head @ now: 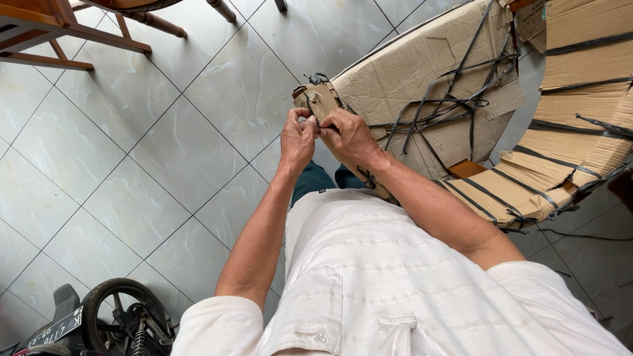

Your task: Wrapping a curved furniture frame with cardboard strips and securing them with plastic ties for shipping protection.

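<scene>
A large cardboard-wrapped package [422,72] bound with black plastic straps [455,105] leans in front of me on the tiled floor. My left hand [297,140] and my right hand [348,135] meet at its near left corner. Both pinch the cardboard edge [321,100] and a strap end there, fingers closed. The strap knot under my fingers is mostly hidden.
A second cardboard-wrapped, strapped piece [573,125] stands at the right. Wooden furniture legs [72,39] are at the top left. A small motorbike wheel [119,316] sits at the bottom left. Glossy white tiles [151,165] cover the floor.
</scene>
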